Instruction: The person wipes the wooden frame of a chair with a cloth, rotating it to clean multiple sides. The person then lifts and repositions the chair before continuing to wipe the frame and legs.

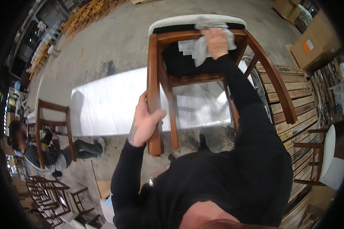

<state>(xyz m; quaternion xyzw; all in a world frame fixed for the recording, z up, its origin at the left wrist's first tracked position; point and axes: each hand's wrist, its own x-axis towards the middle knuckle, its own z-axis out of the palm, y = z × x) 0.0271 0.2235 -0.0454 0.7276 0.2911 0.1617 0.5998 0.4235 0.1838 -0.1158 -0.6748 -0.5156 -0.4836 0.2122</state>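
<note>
In front of me a brown wooden chair (pixel 153 76) is tipped so that its black underside (pixel 187 65) and its legs face me. Its pale cushion (pixel 172 21) lies along the far edge. My left hand (pixel 146 121) grips the left chair leg, thumb in front and fingers partly hidden behind it. At the far rail of the seat frame, my right hand (pixel 217 42) presses a whitish cloth (pixel 201 51), which hangs down over the underside. Part of the cloth is blurred. White labels (pixel 185 47) sit beside it on the black fabric.
A low surface wrapped in shiny film (pixel 111 103) lies beyond and below the chair. To the left, a co-worker (pixel 57 156) sits behind another chair (pixel 53 122). Slatted wooden pallets (pixel 290 91), cardboard boxes (pixel 313 42) and a pale-seated chair (pixel 328 156) stand right.
</note>
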